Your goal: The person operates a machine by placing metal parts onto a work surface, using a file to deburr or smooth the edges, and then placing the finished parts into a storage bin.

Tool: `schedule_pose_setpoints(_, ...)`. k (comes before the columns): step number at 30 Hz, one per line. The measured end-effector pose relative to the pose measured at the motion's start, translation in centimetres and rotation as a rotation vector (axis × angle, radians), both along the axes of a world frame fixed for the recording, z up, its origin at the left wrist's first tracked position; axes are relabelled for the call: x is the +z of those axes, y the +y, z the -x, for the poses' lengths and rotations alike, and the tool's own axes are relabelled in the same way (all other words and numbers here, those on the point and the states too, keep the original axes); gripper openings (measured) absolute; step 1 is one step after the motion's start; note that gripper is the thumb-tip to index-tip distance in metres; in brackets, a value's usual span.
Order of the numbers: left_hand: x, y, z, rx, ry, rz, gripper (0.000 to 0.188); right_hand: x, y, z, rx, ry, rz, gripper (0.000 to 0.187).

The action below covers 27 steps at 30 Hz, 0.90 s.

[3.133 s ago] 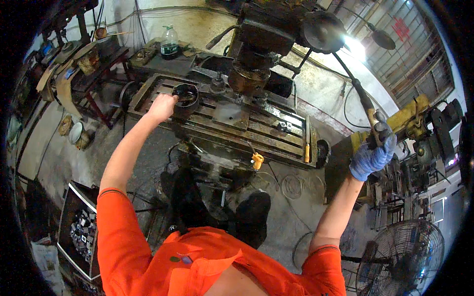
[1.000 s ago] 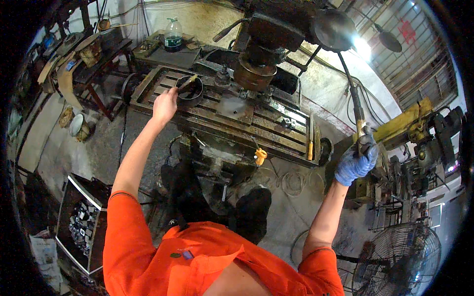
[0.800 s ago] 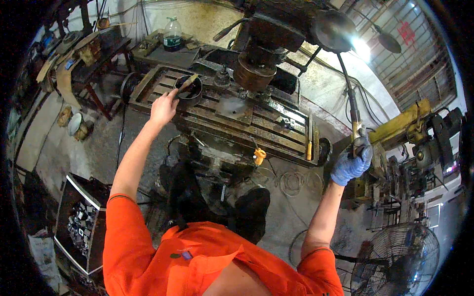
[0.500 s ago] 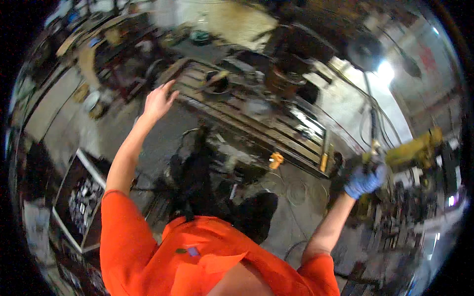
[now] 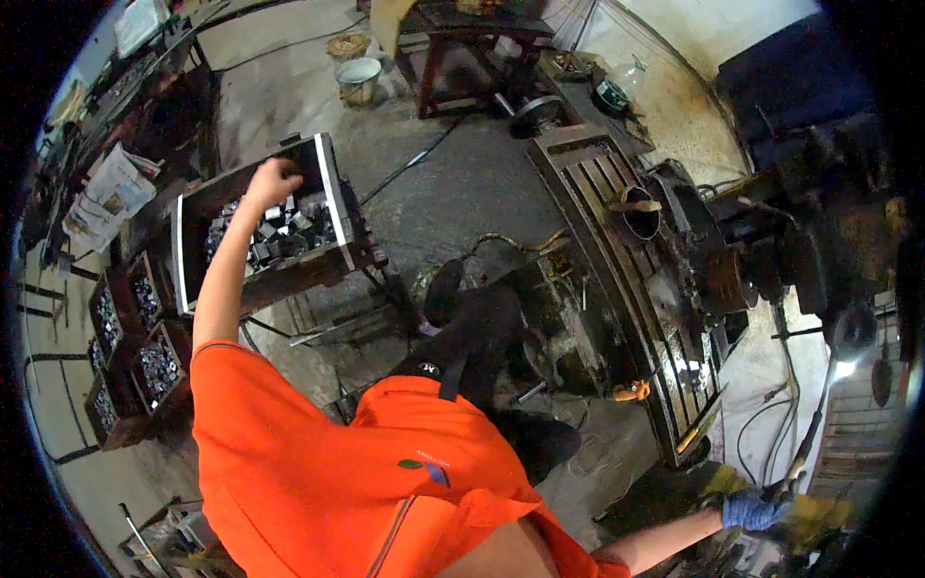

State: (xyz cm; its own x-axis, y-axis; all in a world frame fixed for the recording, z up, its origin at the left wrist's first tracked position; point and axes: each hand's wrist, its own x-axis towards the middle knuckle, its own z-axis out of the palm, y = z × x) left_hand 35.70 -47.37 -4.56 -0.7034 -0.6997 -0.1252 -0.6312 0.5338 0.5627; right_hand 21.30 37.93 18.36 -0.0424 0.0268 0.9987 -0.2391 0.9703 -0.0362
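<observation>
My bare left hand (image 5: 274, 184) hangs over a dark crate (image 5: 332, 188) with pale edges. Its fingers are loosely bent and a little apart, and nothing shows in them. Small blocky metal pieces (image 5: 287, 227) lie heaped in the crate below. At the far lower right, my right hand (image 5: 756, 511) wears a blue glove. Its fingers curl round a dark part at the foot of the lamp's black stem (image 5: 809, 438); what exactly they grip is hidden.
A slotted machine table (image 5: 617, 241) carries a round dark pot-like part (image 5: 638, 214). An orange-yellow handle (image 5: 632, 391) sticks out from its near side. Smaller bins (image 5: 159, 366) of metal pieces stand at left. A pale bucket (image 5: 358, 81) is on the floor beyond.
My view and body have turned left. My left hand has gone from near the machine table to above the crate. The gloved right hand stays by the lamp stem, now lower in view.
</observation>
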Motion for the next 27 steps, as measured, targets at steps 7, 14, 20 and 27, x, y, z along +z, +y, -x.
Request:
schedule_pose_setpoints(7,-8.6,-0.5,2.8,-0.092,-0.338,0.215,0.032,3.3,-3.6,-1.0,0.609,-0.094,0.264,0.016)
schedule_pose_setpoints(14,-13.2,-4.0,5.2,-0.037,0.039,-0.36,0.029,6.2,1.2,-1.2,0.541,-0.192,0.613,0.024)
schedule_pose_setpoints(20,-17.6,-7.6,4.2,-0.125,-0.028,-0.165,0.04,11.1,-0.6,0.5,0.524,-0.151,0.284,0.024)
schedule_pose_setpoints(27,-7.9,-3.3,1.1,0.098,0.106,-0.509,0.02,20.0,2.9,3.0,0.61,-0.207,0.207,0.03)
